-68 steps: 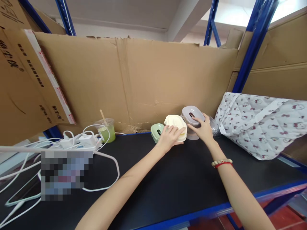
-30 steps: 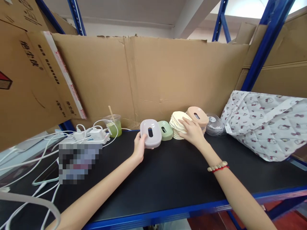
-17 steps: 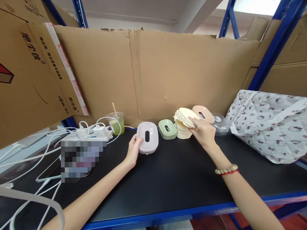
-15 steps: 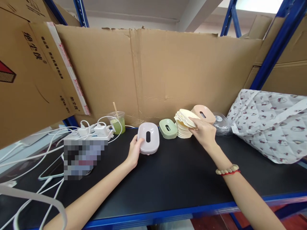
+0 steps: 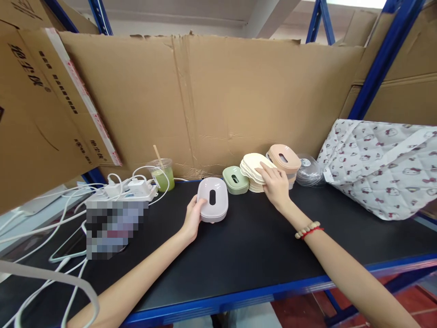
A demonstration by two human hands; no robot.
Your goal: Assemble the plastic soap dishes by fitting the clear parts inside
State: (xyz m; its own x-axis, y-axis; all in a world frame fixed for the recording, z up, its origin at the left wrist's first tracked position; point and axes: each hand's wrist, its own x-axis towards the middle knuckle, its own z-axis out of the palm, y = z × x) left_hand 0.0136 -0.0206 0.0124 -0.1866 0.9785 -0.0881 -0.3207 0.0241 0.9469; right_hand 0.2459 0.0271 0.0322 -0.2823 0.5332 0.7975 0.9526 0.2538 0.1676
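My left hand (image 5: 193, 217) is closed round the side of a pale lilac-grey lidded oval box (image 5: 217, 208), thumb on its lid beside the dark slot. The box is held just above the black tabletop. My right hand (image 5: 276, 184) grips the right edge of several cream wavy-edged oval pieces (image 5: 254, 163), fingers on top and thumb mostly hidden. These sit over a stack of similar cream pieces (image 5: 256, 187). Left of the stack is a small green slotted box (image 5: 235, 184). Behind my right hand, a peach slotted box (image 5: 289, 160) rests on other pieces, partly covered.
Clear plastic containers (image 5: 309, 172) and a quilted white bag (image 5: 378, 168) stand at the right. At the left are a green drink cup (image 5: 167, 177), a power strip (image 5: 139, 193), white cables and a phone (image 5: 70, 243). A cardboard wall (image 5: 218, 100) closes off the back.
My right hand has brought the tilted cream pieces down flatter over the stack, its fingers moving onto the top. The lilac-grey box stays in my left hand. The view has shifted slightly.
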